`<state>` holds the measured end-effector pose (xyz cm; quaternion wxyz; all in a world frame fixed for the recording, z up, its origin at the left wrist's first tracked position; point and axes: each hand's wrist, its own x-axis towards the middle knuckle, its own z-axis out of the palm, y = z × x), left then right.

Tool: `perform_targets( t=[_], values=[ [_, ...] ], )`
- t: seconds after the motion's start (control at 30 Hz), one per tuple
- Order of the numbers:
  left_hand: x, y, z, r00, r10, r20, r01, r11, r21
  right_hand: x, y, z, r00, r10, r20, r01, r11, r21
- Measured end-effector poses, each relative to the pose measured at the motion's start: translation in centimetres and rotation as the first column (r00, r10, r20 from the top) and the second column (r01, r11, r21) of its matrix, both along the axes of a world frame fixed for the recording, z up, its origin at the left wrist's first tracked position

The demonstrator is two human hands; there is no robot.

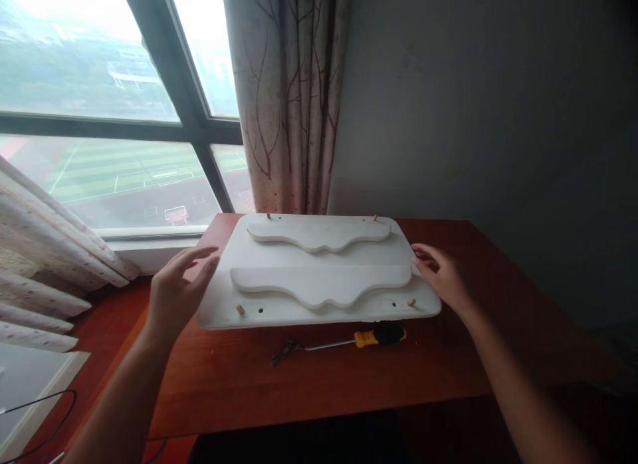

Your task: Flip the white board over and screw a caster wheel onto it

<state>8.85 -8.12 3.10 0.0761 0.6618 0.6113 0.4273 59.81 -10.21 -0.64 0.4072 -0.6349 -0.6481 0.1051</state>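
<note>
Head: hands (177, 288) (444, 278) flank board (319, 259) edges; tabletop (508, 298) extends rightward.

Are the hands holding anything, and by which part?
I can't tell if the white board is held: the left hand and right hand are at its opposite side edges.

light: window (100, 78), upper left, glaring | wall (473, 112): dim | top-right corner: near black

Bare forearms (127, 384) extended forward, well apart; left hand (177, 288), right hand (441, 271) turned inward, fingers (194, 252) loosely bent.
</note>
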Motion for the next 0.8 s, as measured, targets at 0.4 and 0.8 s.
perform_targets(
  t=[0.4,0.8],
  values=[
    [0.9,10.6,-0.5,0.798,-0.365,-0.480,0.442,0.896,0.053,-1.5,9.7,1.0,0.867,0.274,0.417,-0.326,0.944,0.057],
    [0.9,12.0,-1.2,0.740,-0.354,-0.572,0.475,0.877,0.070,-0.8,10.7,0.3,0.804,0.210,0.557,-0.339,0.930,0.138]
  ],
)
